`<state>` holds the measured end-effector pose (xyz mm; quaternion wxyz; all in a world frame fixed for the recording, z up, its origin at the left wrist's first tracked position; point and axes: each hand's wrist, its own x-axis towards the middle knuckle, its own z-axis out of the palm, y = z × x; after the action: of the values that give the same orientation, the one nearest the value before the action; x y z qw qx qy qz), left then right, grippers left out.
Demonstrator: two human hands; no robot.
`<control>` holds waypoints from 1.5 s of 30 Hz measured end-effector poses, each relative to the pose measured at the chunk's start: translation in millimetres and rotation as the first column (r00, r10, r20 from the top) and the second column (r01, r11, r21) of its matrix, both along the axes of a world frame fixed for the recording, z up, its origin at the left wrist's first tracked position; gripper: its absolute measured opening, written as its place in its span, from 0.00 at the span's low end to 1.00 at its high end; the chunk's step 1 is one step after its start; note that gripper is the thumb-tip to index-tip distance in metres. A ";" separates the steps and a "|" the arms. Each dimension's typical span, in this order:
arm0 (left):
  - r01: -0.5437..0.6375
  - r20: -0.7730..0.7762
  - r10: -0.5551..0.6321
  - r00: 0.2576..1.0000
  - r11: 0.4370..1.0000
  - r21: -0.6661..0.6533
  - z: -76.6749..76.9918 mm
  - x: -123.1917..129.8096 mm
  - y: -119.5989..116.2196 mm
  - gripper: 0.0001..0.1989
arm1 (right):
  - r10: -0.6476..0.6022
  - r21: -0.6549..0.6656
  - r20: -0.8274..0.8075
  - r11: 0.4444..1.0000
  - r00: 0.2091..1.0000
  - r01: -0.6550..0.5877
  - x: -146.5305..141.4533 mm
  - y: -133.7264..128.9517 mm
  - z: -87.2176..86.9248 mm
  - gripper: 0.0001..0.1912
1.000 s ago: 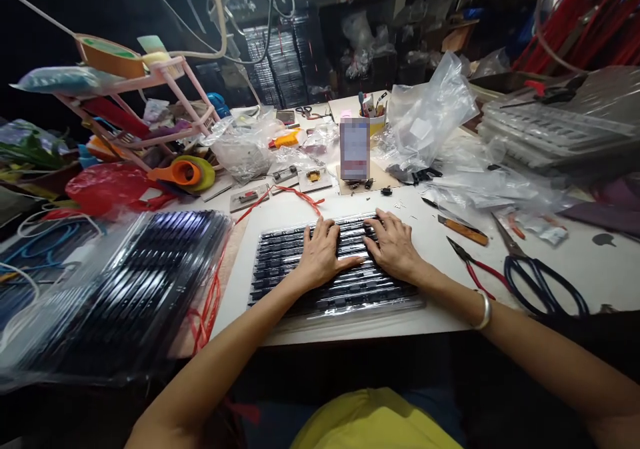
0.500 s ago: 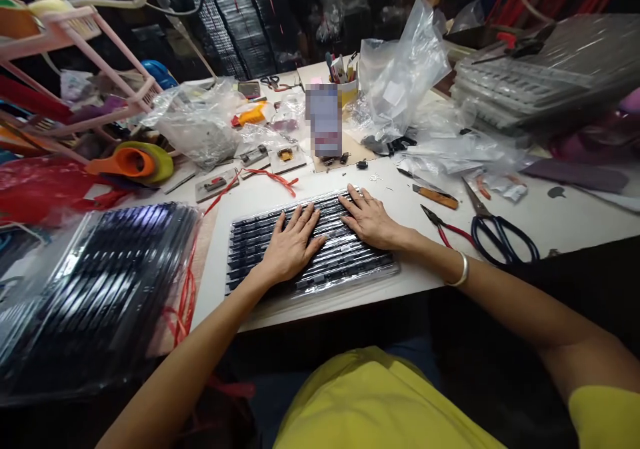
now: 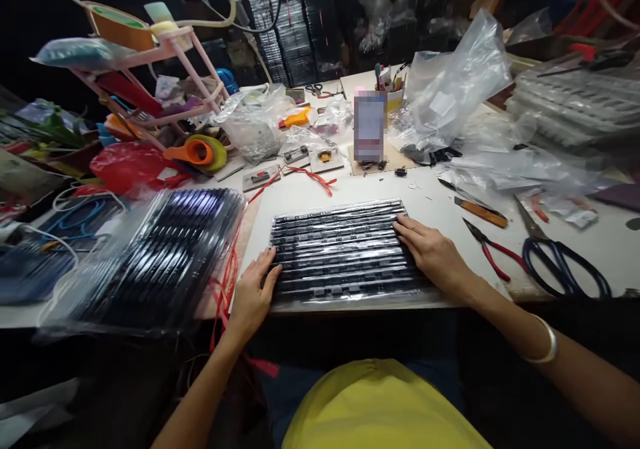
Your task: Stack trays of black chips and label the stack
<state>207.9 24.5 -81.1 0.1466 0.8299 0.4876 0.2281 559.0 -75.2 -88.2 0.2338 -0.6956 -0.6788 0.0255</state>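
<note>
A clear plastic tray [image 3: 345,252] with rows of black strip-like parts lies on the white tabletop before me. My left hand [image 3: 254,294] grips its left edge, fingertips at the rim and thumb over the near side. At the opposite end, my right hand [image 3: 434,252] holds the right edge, its fingers bent over the upper right corner. The undersides of both hands are hidden. To the left rests a stack of similar filled trays [image 3: 170,256], with red plastic ribbon [image 3: 227,279] hanging between it and my left hand.
Red-handled pliers [image 3: 495,249], large scissors [image 3: 560,262] and a wooden-handled knife [image 3: 483,212] lie to the right. Clear bags [image 3: 450,96] and a propped phone [image 3: 370,126] stand behind the tray. A pink rack [image 3: 165,52] rises at the back left.
My hands have moved from flat on top of the tray outward to its left and right edges. The view has swung left, so everything appears further right.
</note>
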 end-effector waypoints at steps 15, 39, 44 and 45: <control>0.351 -0.285 -0.289 0.914 0.915 0.198 -13.2 -55.7 -41.5 0.34 | 0.404 -0.245 0.144 0.899 0.903 -0.363 25.4 -103.4 12.3 0.43; -0.278 -0.339 0.297 0.893 0.955 0.105 41.2 24.0 63.0 0.22 | -0.283 -0.269 -0.035 0.926 0.958 0.264 -8.6 23.0 33.4 0.20; -0.277 -0.422 0.305 0.854 0.952 0.129 18.0 31.3 62.5 0.24 | -0.325 -0.360 0.186 0.856 0.927 0.372 -17.9 26.3 22.2 0.23; -0.262 -0.431 0.305 0.849 0.952 0.159 17.8 33.7 60.2 0.24 | -0.321 -0.361 0.213 0.852 0.923 0.380 -19.1 25.1 23.2 0.25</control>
<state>241.7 84.8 -63.3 -0.0448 0.7848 0.6140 0.0713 539.9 -50.1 -65.0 0.0391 -0.8405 -0.5361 0.0683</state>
